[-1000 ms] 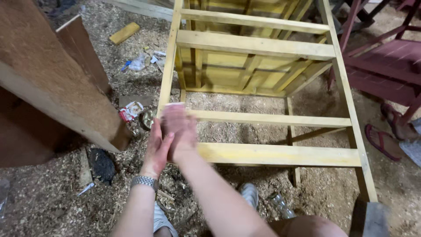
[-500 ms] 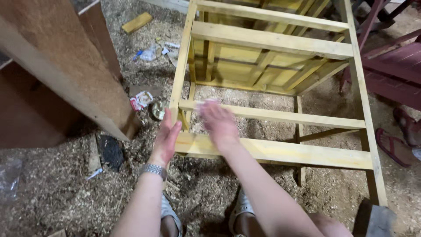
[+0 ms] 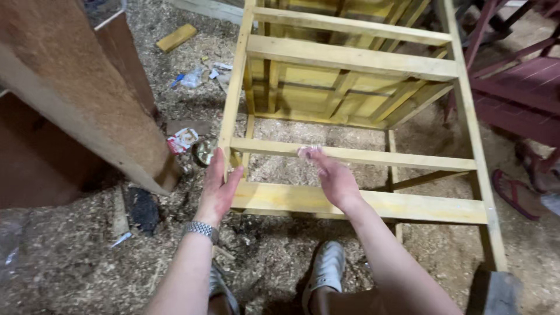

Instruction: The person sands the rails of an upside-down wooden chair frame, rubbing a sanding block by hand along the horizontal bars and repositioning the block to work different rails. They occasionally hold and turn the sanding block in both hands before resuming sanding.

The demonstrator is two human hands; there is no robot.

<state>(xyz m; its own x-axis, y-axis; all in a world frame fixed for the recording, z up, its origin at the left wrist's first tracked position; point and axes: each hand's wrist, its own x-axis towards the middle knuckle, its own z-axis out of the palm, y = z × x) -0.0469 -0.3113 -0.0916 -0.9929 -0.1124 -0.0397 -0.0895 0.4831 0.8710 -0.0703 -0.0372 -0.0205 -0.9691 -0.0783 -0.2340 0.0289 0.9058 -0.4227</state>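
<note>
- Blur smears your right hand [image 3: 333, 178] at the fingertips, so whether something small and pale sits between them on the thin rail [image 3: 373, 156] cannot be told; the fingers look loosely spread, clamped on nothing that shows.
- Your left hand [image 3: 219, 189] is plain to read: fingers straight and together, thumb apart, flat against the outer corner where the broad front slat [image 3: 408, 204] meets the left side rail [image 3: 233, 99]; it wraps around nothing.
- A metal watch band [image 3: 201, 229] sits on your left wrist.
- Yellow wooden frame [image 3: 350, 58] lies on the sawdust floor [image 3: 58, 268] right in front of your knees, its far end and right edge cut off by the picture's border.
- Its wood is pale yellow, with cross slats laid ladder-like between two long side rails and diagonal braces deeper inside; the inner joints are shadowed and hard to make out.
- One white shoe [image 3: 326, 271] shows below the front slat; the other is mostly hidden behind your left forearm.
- Left of the frame, a rough brown board [image 3: 76, 99] leans across, hiding what lies behind it.
- Small litter [image 3: 184, 140] and a round tin [image 3: 204, 153] lie just beside the frame's left rail, too small to identify.
- Dark red furniture [image 3: 519, 87] and a sandal [image 3: 516, 192] sit at the right, partly out of view.
</note>
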